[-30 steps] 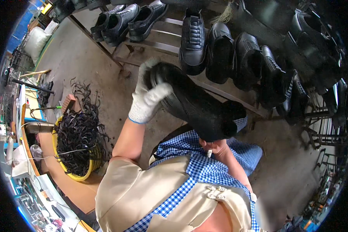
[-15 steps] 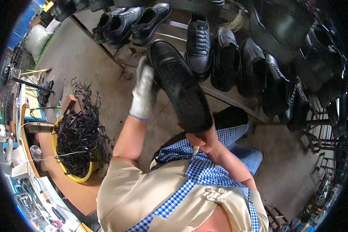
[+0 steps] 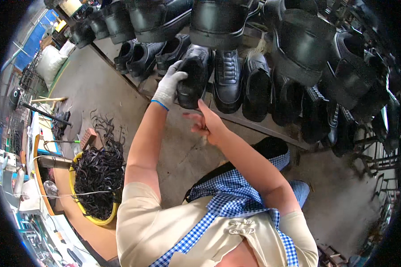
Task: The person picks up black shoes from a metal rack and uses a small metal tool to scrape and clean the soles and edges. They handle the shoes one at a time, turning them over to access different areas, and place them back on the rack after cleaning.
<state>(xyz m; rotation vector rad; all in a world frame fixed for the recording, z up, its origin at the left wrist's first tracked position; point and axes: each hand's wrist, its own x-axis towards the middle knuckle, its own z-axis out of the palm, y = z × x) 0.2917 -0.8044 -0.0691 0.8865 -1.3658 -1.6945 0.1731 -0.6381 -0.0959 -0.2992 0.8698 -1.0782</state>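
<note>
A black lace-up shoe stands on the rack, its heel end toward me. My left hand, in a white knit glove with a blue cuff, grips the shoe's left side, thumb near the opening. Close below the heel is my bare right hand, its thumb raised toward the shoe and its other fingers partly curled. A small pale end shows under that hand; what it belongs to is hidden. Just right of the shoe, another black shoe sits with its laces in view.
More black shoes line an upper tier overhead. The metal rack edge runs across in front of me. At left, a yellow basket is heaped with black strips. A red brick and a cluttered workbench are beside it.
The shoe has moved up and away from me, from sole-up in front of my body to upright on the rack. My right hand has come off its heel end and moved forward.
</note>
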